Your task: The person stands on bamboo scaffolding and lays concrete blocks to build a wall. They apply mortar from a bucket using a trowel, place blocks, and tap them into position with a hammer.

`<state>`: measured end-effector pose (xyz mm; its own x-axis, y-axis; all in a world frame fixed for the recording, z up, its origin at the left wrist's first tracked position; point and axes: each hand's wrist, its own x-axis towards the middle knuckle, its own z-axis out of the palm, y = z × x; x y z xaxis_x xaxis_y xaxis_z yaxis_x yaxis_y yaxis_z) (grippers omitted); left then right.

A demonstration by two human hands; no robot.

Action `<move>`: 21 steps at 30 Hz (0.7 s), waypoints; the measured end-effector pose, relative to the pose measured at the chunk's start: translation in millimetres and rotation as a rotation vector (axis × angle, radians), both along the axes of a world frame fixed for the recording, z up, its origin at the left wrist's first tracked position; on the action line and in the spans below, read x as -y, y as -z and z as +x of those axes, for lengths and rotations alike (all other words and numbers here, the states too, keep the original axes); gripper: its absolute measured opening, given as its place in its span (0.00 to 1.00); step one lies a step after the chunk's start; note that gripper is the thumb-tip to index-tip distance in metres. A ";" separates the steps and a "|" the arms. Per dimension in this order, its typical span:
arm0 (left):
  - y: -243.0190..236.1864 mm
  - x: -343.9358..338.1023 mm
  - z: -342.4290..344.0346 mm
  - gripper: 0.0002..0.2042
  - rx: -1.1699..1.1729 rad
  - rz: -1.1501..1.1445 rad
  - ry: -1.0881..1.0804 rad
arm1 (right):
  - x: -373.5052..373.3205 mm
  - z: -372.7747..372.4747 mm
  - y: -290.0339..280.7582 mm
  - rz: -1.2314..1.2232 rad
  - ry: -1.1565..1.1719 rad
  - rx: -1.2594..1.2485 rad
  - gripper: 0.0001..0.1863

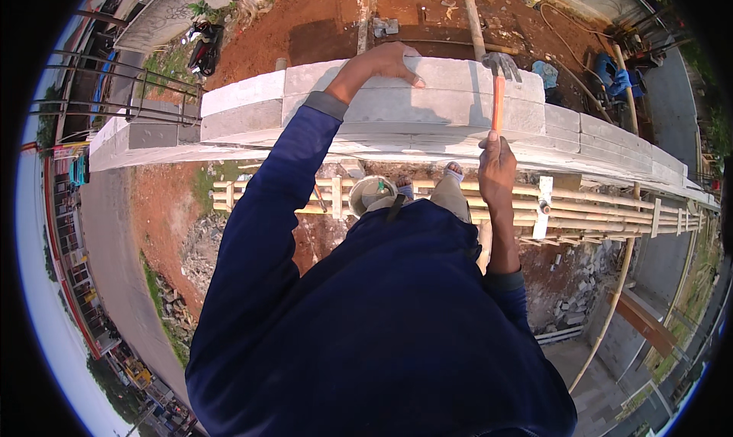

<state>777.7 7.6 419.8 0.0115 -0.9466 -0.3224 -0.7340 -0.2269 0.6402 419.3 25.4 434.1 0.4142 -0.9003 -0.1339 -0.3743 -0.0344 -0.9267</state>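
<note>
My left hand [382,66] curls over the top of a long pale grey wall block [450,93], thumb on the near side and fingers bent toward the far edge, partly hidden. My right hand [498,164] is closed round the lower end of the orange handle of a claw hammer [498,101]. The hammer stands with its dark metal head farthest from me, over the block's right part. The block lies in the top course of a wall [244,120] that crosses the view from left to right.
Below me runs a bamboo scaffold [595,214], where my feet stand. A bucket [370,195] with grey contents is beside them. Steel rods [114,85] jut in at the left. Beyond the wall are red soil [328,21], bamboo poles [473,24] and a hose [565,32].
</note>
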 end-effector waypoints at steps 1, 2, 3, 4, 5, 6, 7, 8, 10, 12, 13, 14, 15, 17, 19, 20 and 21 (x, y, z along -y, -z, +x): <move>1.8 -3.4 -0.5 0.42 -0.007 -0.010 -0.004 | 0.3 7.7 9.4 0.003 -0.081 -0.033 0.36; 4.2 -9.3 1.0 0.42 -0.013 -0.020 -0.014 | -1.2 13.1 9.6 0.121 -0.117 -0.069 0.35; 1.8 -12.8 4.4 0.42 -0.014 -0.035 -0.022 | -1.2 21.2 6.4 0.232 -0.154 -0.103 0.34; -0.3 -18.4 9.0 0.42 0.011 -0.009 -0.040 | -7.6 25.8 0.7 0.263 -0.112 -0.134 0.34; -6.3 -28.0 25.0 0.41 0.036 0.006 -0.034 | -14.4 30.5 -10.6 0.291 -0.080 -0.162 0.33; -8.6 -40.3 44.2 0.40 0.056 0.030 -0.028 | -20.5 33.6 -16.4 0.273 -0.094 -0.132 0.31; -11.5 -54.4 64.3 0.40 0.075 0.056 -0.022 | -28.0 37.4 -25.5 0.309 -0.105 -0.051 0.30; -8.7 -75.4 94.3 0.37 0.212 0.038 -0.009 | -37.5 47.7 -41.0 0.351 -0.126 0.038 0.29; -27.4 -98.5 132.5 0.37 0.168 0.235 -0.050 | -47.6 64.5 -56.7 0.348 -0.164 0.180 0.26; -37.7 -124.1 160.8 0.35 0.119 0.336 -0.082 | -54.1 94.6 -53.9 0.280 -0.260 0.205 0.26; -32.3 -137.5 164.2 0.35 0.078 0.317 -0.137 | -54.8 111.0 -50.2 0.245 -0.304 0.220 0.26; -29.5 -144.0 162.8 0.35 0.038 0.287 -0.185 | -52.1 125.3 -23.8 0.227 -0.362 0.245 0.26; -28.5 -150.9 164.0 0.35 0.002 0.253 -0.236 | -53.6 135.9 -17.5 0.377 -0.382 0.197 0.26; -22.0 -157.8 161.6 0.36 -0.026 0.228 -0.279 | -59.3 152.6 -13.6 0.676 -0.416 0.082 0.27; -18.3 -165.1 164.3 0.37 -0.043 0.213 -0.308 | -69.9 161.9 -17.4 0.505 -0.448 0.035 0.28; -14.2 -166.7 164.1 0.37 -0.049 0.208 -0.307 | -77.5 164.2 -11.7 0.429 -0.457 0.043 0.28; -13.3 -166.5 164.4 0.37 -0.051 0.206 -0.301 | -82.7 166.0 -2.9 0.355 -0.460 0.055 0.28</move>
